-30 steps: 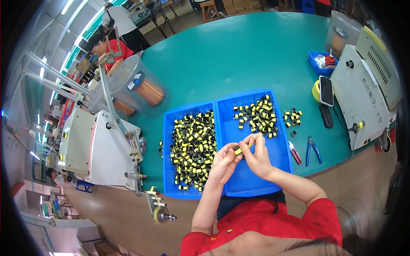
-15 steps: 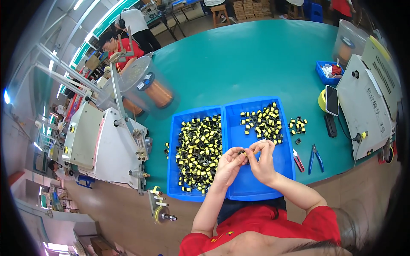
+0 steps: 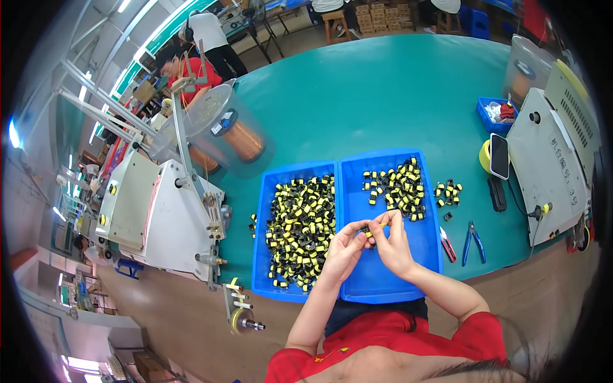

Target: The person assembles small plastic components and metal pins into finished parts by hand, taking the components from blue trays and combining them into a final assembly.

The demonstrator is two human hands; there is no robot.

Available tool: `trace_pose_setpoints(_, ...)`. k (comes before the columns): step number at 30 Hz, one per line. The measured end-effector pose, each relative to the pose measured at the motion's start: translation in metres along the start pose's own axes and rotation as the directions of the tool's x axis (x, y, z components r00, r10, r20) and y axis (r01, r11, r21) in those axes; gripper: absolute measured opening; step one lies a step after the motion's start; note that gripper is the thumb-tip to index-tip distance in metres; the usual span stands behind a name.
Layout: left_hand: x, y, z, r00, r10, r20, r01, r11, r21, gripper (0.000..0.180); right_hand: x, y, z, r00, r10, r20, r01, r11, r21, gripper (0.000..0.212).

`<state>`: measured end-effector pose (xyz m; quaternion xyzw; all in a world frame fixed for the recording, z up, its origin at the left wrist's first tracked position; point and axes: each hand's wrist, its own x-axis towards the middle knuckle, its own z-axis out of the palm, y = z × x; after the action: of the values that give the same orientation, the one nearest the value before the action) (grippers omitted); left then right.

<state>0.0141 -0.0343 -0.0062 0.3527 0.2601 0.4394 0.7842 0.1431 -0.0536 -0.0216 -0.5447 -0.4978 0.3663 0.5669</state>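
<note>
My left hand [image 3: 345,253] and my right hand [image 3: 393,249] are close together over the near part of the right blue tray [image 3: 386,281]. Between their fingertips they pinch a small black and yellow taped coil [image 3: 366,230], mostly covered by the fingers. Both hands are closed on it. Beyond them, a loose heap of similar black and yellow coils [image 3: 403,185] lies in the far right part of that tray. The left blue tray [image 3: 257,258], side by side with it, is filled with many more such coils [image 3: 300,223].
Blue-handled pliers [image 3: 472,242] and red-handled cutters [image 3: 448,246] lie right of the trays, near several stray coils [image 3: 448,191]. A phone [image 3: 499,156] leans by a machine box [image 3: 552,166]. A winding machine [image 3: 182,220] and copper wire spool [image 3: 241,137] stand left. A co-worker [image 3: 195,80] sits beyond.
The whole view has shifted slightly. My fingers have changed position a little around the coil, while both hands stay over the right tray.
</note>
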Motion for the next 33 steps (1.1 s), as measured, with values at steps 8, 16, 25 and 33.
trace_pose_setpoints(8,-0.002,-0.001,0.001,0.999,0.026,0.048,-0.027,0.999,0.021,0.034,-0.001,-0.009,0.000,0.992,0.059,0.116,-0.088,0.959,0.269,0.018)
trace_pose_setpoints(16,0.001,0.000,0.002,0.997,0.073,-0.034,-0.071,0.997,0.042,0.031,0.005,-0.015,-0.011,0.996,0.030,0.082,-0.043,0.986,0.162,0.018)
trace_pose_setpoints(25,0.001,0.000,-0.002,0.992,0.084,-0.098,-0.076,0.994,0.075,0.030,0.008,-0.028,-0.016,0.927,0.261,0.268,-0.365,0.789,0.495,0.020)
trace_pose_setpoints(33,0.001,0.000,-0.004,0.997,0.057,-0.061,-0.053,0.997,0.058,0.033,0.011,-0.024,-0.018,0.898,0.300,0.321,-0.429,0.757,0.493,0.027)
